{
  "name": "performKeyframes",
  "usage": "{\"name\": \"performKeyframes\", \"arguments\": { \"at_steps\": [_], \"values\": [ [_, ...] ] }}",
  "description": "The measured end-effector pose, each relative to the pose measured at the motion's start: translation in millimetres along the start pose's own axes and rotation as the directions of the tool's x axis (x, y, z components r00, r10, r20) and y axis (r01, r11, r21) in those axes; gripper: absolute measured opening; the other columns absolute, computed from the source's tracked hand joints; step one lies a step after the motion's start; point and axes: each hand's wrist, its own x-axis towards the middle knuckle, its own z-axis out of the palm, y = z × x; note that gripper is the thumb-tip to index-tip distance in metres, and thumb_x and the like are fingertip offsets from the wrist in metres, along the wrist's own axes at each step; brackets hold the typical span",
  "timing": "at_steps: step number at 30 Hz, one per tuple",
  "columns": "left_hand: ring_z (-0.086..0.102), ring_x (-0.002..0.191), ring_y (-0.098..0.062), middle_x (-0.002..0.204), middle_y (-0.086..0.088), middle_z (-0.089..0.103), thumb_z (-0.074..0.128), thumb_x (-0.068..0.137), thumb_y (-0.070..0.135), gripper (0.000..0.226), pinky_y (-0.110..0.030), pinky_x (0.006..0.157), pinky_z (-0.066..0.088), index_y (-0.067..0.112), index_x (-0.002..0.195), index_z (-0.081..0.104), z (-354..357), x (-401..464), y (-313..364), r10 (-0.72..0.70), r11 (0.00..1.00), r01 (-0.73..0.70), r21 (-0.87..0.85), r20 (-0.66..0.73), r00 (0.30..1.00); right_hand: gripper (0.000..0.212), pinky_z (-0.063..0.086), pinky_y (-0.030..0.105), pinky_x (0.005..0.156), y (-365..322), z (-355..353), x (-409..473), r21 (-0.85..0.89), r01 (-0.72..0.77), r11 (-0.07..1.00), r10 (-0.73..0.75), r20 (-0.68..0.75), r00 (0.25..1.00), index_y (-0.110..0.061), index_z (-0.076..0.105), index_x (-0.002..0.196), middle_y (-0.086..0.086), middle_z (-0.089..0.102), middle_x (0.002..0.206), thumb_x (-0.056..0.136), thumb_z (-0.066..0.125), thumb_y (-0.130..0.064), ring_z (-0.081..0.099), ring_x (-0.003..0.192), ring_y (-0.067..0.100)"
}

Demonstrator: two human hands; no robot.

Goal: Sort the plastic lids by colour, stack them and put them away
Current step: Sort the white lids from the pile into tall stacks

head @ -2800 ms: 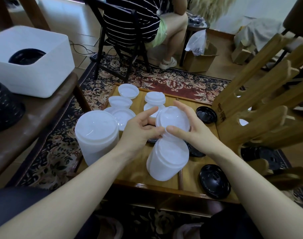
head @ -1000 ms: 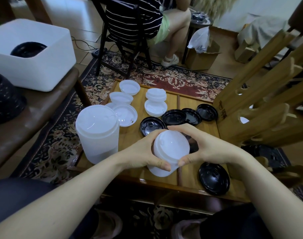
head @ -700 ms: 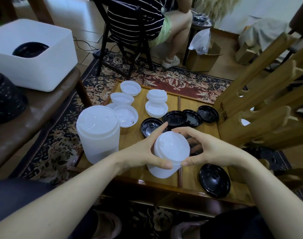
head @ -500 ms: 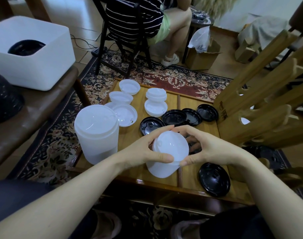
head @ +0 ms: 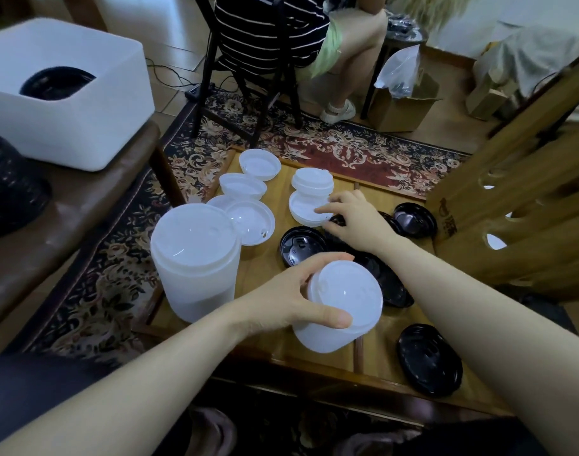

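Your left hand point(head: 283, 299) grips the smaller stack of white lids point(head: 339, 307) near the table's 6 o'clock edge, thumb across the near rim and fingers curled over the far rim; the stack stands on the low wooden table point(head: 317, 360), leaning a little toward you. Your right hand point(head: 357, 222) reaches to 12 o'clock from that stack, fingers bent loosely with the fingertips point(head: 321, 210) at the right edge of a loose white lid point(head: 306, 210); you cannot tell whether it has yet pinched the lid. Just beyond that lid, at 12 o'clock, sits a short pile of white lids point(head: 312, 182). At 10 o'clock from the held stack stands the taller stack of white lids point(head: 195, 261), well clear of your hand. Beside its far side lies a wide flat white lid point(head: 250, 222), and farther at 11 o'clock two more white lids point(head: 243, 187) point(head: 260, 164) lie open side up. Black lids: one point(head: 299, 250) between the two hands, several overlapping under and behind your right forearm point(head: 393, 291), one point(head: 414, 220) at 1 o'clock by the wooden rack point(head: 512, 205), one point(head: 429, 360) at 4 o'clock near the table's edge. At far 10 o'clock a white bin point(head: 74, 103) on a brown bench point(head: 60, 225) holds black lids point(head: 56, 83). A patterned rug point(head: 330, 146) lies under the table; a seated person point(head: 298, 28) on a black chair point(head: 248, 80) is at 12 o'clock.
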Motion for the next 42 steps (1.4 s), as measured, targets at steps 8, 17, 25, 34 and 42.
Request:
{"name": "performKeyframes", "arguments": {
  "at_steps": [8, 17, 25, 34, 42],
  "values": [
    [0.053, 0.123, 0.000, 0.131, 0.021, 0.057, 0.082, 0.070, 0.029, 0.076, -0.036, 0.111, 0.044, 0.046, 0.136, 0.048, 1, 1, -1, -0.001, 1.000, 0.001, -0.009, -0.006, 1.000, 0.019, 0.030, 0.031, 0.079, -3, 22, 17, -0.192, 0.015, 0.981, -0.030, -0.074, 0.997, -0.015, 0.074, 0.105, 0.003, 0.061, 0.110, 0.093, 0.062, -0.025, 0.045, 0.112, 0.027],
    [0.052, 0.126, -0.002, 0.133, 0.022, 0.055, 0.083, 0.063, 0.044, 0.080, -0.038, 0.111, 0.043, 0.053, 0.134, 0.047, 2, 3, -2, -0.007, 1.000, 0.007, 0.021, -0.011, 1.000, 0.018, 0.040, 0.038, 0.081, -6, 10, 10, -0.011, -0.101, 0.995, 0.100, -0.052, 0.994, -0.015, 0.067, 0.087, 0.001, 0.056, 0.096, 0.082, 0.076, -0.029, 0.044, 0.100, 0.025],
    [0.050, 0.123, 0.006, 0.134, 0.024, 0.053, 0.084, 0.078, 0.021, 0.076, -0.022, 0.104, 0.043, 0.052, 0.135, 0.045, -1, 0, 0, -0.019, 0.999, 0.019, 0.042, -0.003, 1.000, 0.015, 0.047, 0.021, 0.067, -17, -30, -26, 0.753, -0.214, 0.623, 0.378, -0.050, 0.924, -0.013, 0.059, 0.082, -0.001, 0.064, 0.078, 0.088, 0.072, -0.017, 0.057, 0.066, 0.008],
    [0.049, 0.128, 0.004, 0.139, 0.023, 0.053, 0.089, 0.063, 0.032, 0.085, -0.026, 0.110, 0.041, 0.059, 0.130, 0.044, -3, 3, 0, -0.001, 0.999, 0.000, 0.052, 0.017, 1.000, 0.025, 0.055, 0.024, 0.057, -32, -71, -98, 0.964, -0.197, -0.178, 0.437, 0.257, 0.862, -0.012, 0.058, 0.122, -0.001, 0.072, 0.088, 0.098, 0.053, -0.016, 0.065, 0.071, 0.014],
    [0.052, 0.130, -0.005, 0.139, 0.013, 0.057, 0.085, 0.073, 0.013, 0.086, -0.037, 0.114, 0.040, 0.035, 0.144, 0.041, -1, -1, 4, 0.001, 1.000, -0.001, 0.009, 0.065, 0.998, 0.061, 0.059, 0.034, 0.058, -56, -73, -147, 0.930, -0.366, -0.033, 0.399, 0.348, 0.849, -0.021, 0.048, 0.134, 0.015, 0.073, 0.106, 0.081, 0.069, 0.001, 0.072, 0.081, 0.027]
  ]
}}
